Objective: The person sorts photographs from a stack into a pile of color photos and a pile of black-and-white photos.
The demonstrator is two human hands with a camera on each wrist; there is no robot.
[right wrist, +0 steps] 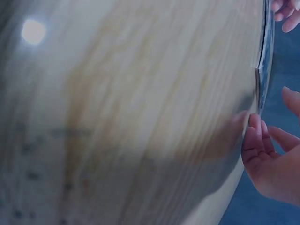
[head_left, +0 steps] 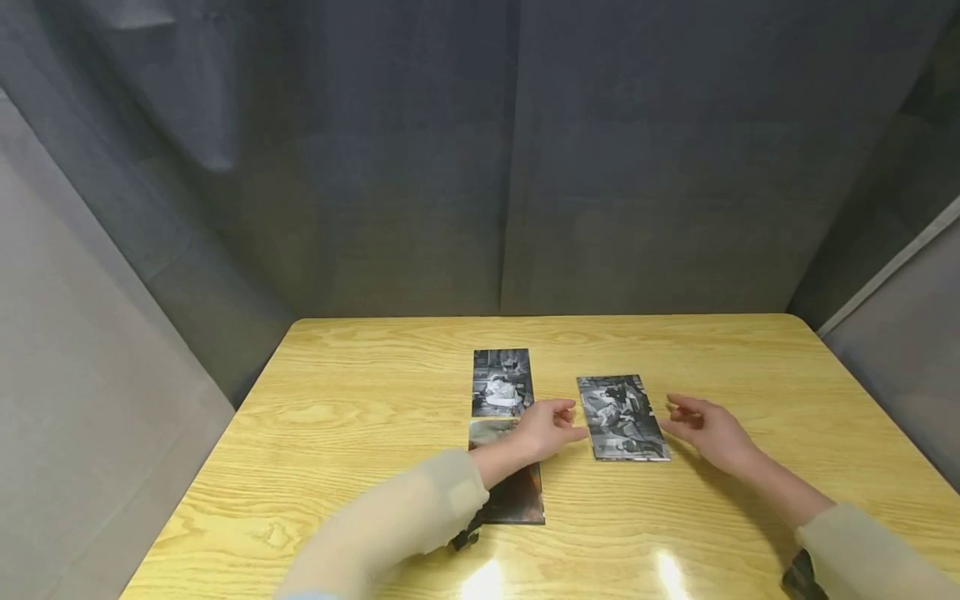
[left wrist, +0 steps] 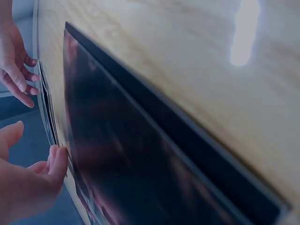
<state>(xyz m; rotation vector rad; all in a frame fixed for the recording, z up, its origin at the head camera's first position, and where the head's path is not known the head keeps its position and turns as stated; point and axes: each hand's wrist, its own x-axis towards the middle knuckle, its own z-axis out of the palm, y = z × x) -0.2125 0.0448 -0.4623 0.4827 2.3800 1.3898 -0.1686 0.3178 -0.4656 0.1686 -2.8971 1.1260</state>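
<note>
Three prints [head_left: 623, 417], two hands [head_left: 550, 431]

In the head view we've got our left hand [head_left: 549, 430] just below centre and right hand [head_left: 711, 432] lower right, kinda facing each other, fingers loosely bent, left arm [head_left: 397, 508] angled from the bottom edge, right arm [head_left: 787, 492] from the bottom-right corner.

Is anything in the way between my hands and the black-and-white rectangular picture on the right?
Nothing visible is. Your left hand and right hand are at opposite sides of that black-and-white rectangular picture, with no object in between.
</note>
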